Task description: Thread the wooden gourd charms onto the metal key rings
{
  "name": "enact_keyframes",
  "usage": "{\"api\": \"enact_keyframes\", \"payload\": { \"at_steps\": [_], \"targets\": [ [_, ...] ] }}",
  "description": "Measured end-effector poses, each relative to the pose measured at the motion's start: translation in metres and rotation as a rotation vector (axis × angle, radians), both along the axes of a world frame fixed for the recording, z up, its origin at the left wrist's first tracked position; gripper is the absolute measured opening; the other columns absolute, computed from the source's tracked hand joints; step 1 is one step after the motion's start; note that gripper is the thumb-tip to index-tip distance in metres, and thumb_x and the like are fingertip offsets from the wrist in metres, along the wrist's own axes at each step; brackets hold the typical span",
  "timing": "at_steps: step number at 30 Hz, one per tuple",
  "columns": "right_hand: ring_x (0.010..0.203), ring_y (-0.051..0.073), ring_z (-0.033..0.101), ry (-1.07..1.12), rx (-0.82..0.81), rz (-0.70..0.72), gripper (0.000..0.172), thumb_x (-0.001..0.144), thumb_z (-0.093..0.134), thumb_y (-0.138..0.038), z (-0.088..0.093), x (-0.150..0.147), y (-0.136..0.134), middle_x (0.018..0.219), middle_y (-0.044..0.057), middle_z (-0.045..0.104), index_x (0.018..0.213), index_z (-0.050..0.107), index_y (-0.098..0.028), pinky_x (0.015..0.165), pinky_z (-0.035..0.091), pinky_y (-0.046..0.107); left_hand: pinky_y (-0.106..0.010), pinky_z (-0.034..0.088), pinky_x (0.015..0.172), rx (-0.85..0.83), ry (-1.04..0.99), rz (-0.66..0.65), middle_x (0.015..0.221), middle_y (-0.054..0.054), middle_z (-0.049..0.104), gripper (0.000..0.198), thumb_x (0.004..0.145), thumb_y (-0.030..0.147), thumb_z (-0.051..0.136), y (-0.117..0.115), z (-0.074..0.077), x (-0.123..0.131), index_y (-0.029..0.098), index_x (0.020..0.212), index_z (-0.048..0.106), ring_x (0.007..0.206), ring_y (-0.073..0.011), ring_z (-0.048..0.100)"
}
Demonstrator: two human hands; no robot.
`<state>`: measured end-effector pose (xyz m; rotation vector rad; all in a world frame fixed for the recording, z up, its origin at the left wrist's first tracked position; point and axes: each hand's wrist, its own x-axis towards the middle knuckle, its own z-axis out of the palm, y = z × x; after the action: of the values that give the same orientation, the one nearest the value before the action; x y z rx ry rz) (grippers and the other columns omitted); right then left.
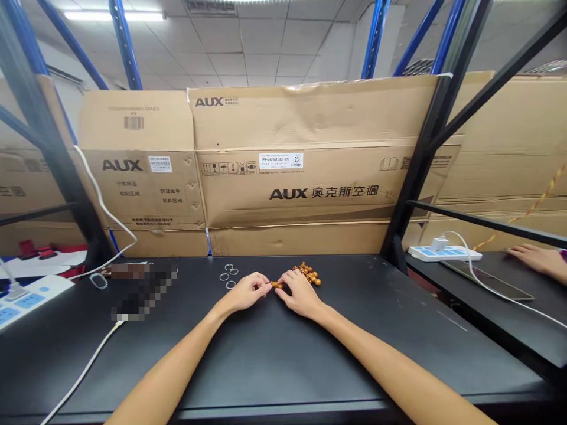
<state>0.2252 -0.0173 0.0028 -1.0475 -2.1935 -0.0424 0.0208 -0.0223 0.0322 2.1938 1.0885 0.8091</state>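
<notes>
Between my two hands lies a small brown, glossy charm (pixel 277 285) that looks gourd-shaped, low over the black table. The thumb and fingertips of my left hand (pixel 247 291) are pinched at its left end; a thin dark line, perhaps a cord, shows there. My right hand (pixel 302 294) closes its thumb and forefinger on the charm from the right, partly hiding it. Just beyond that hand rests a pile of similar brown charms (pixel 312 276). Several thin silver rings (pixel 224 277) lie flat behind my left hand.
A blurred dark object (pixel 144 292) with a white cable (pixel 84 378) lies on the left of the table (pixel 266 366). Power strips (pixel 31 301) sit at both sides. Cardboard panels (pixel 301 206) stand at the back between dark posts (pixel 414 153). Another person's hand (pixel 535 260) is at far right.
</notes>
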Motion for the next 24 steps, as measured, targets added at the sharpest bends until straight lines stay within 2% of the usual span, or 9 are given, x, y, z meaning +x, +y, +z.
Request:
{"api": "enact_keyframes", "payload": {
  "at_steps": [4,12,15,18,20,24],
  "targets": [
    [0.088,0.021,0.052,-0.001,-0.014,0.063,0.006,0.085,0.059,-0.026,0.0006,-0.0022,-0.0027,0.091,0.005,0.06,0.085,0.057,-0.021,0.084,0.044,0.037,-0.027,0.047,0.073,0.038,0.002,0.076,0.09,-0.005,0.063,0.049,0.088,0.047,0.044,0.0006,-0.002,0.0011,0.017,0.052,0.059,0.076,-0.0166,0.06],
    [0.087,0.023,0.052,0.007,-0.014,-0.018,0.01,0.085,0.06,-0.027,0.0007,0.0014,0.0012,0.088,0.006,0.061,0.078,0.056,-0.021,0.09,0.04,0.042,-0.025,0.047,0.07,0.086,0.021,0.051,0.098,-0.005,0.062,0.032,0.087,0.04,0.05,-0.001,-0.0003,-0.0006,0.019,0.075,0.07,0.077,-0.0152,0.059],
    [0.087,0.022,0.051,0.013,-0.027,-0.015,0.01,0.084,0.061,-0.026,0.0015,0.0014,0.0009,0.088,0.006,0.061,0.077,0.056,-0.02,0.088,0.042,0.041,-0.025,0.047,0.07,0.082,0.018,0.034,0.099,-0.004,0.06,0.034,0.087,0.041,0.05,-0.0022,-0.0002,0.0005,0.019,0.07,0.07,0.074,-0.0136,0.059],
    [0.087,0.021,0.051,0.023,-0.024,0.087,0.007,0.086,0.059,-0.025,0.0033,-0.0002,-0.0019,0.09,0.006,0.061,0.081,0.056,-0.02,0.084,0.043,0.038,-0.026,0.047,0.072,0.093,0.017,0.044,0.095,-0.004,0.06,0.041,0.088,0.042,0.05,0.0002,-0.0042,0.0006,0.017,0.059,0.067,0.075,-0.014,0.059],
    [0.088,0.021,0.051,0.036,-0.022,0.137,0.006,0.087,0.057,-0.025,0.0039,-0.0014,-0.0033,0.092,0.005,0.061,0.083,0.056,-0.02,0.083,0.044,0.036,-0.026,0.047,0.073,0.106,0.023,0.062,0.094,-0.004,0.06,0.039,0.087,0.04,0.052,0.0031,-0.0075,-0.0004,0.017,0.058,0.067,0.077,-0.0148,0.06],
    [0.087,0.021,0.051,0.027,-0.019,0.056,0.011,0.086,0.059,-0.028,0.001,-0.0011,-0.0003,0.089,0.005,0.061,0.079,0.056,-0.02,0.085,0.043,0.039,-0.025,0.048,0.072,0.118,0.013,0.067,0.1,-0.005,0.059,0.027,0.085,0.034,0.053,0.0049,-0.0085,-0.0019,0.018,0.07,0.069,0.08,-0.0155,0.06]
  ]
}}
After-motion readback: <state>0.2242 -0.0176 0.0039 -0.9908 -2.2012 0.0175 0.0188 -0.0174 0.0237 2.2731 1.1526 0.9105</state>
